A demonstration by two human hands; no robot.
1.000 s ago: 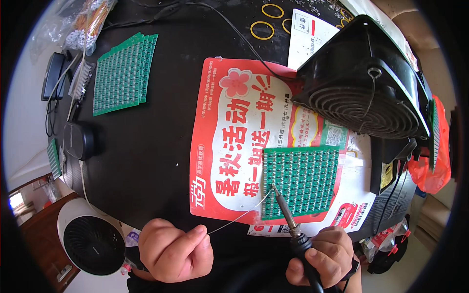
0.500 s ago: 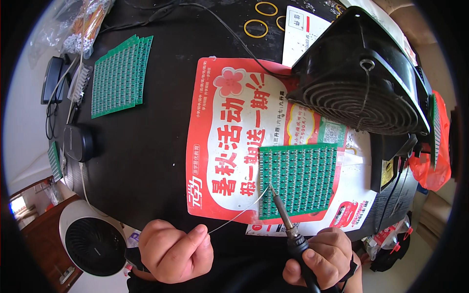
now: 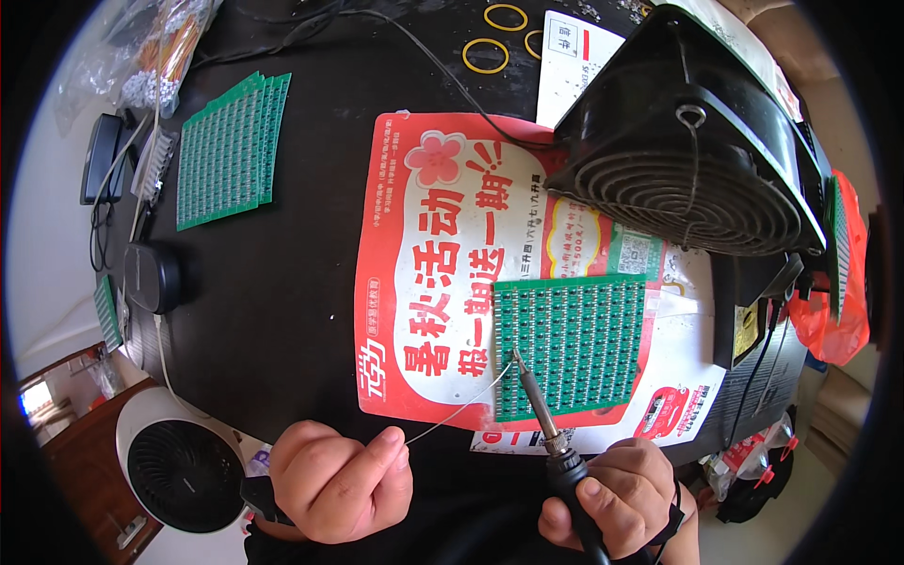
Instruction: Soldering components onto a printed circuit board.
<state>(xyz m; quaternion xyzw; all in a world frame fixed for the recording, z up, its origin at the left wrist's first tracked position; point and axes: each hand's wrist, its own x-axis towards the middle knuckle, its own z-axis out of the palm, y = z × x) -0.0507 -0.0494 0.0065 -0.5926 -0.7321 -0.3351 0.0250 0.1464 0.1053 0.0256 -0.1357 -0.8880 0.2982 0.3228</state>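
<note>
A green circuit board panel [image 3: 574, 344] with rows of small parts lies on a red and white printed sheet [image 3: 381, 254]. My right hand [image 3: 617, 499] is closed round the dark handle of a soldering iron [image 3: 543, 405], whose tip touches or hovers just over the panel's left part. Between the thumb and fingers of my left hand [image 3: 341, 482] is pinched a thin solder wire [image 3: 461, 407]. The wire's far end meets the iron's tip at the panel. Whether solder is melting there is too small to tell.
A black fan [image 3: 697, 160] stands at the back right. Several more panels [image 3: 226, 151] lie stacked at the far left, near a black adapter [image 3: 151, 276] and cables. Yellow rubber bands [image 3: 485, 56] lie at the back. A white round fan [image 3: 184, 461] stands at lower left.
The iron's tip and the solder wire's end have shifted slightly up and left on the panel. The whole view has also drifted a little; both hands keep their grips.
</note>
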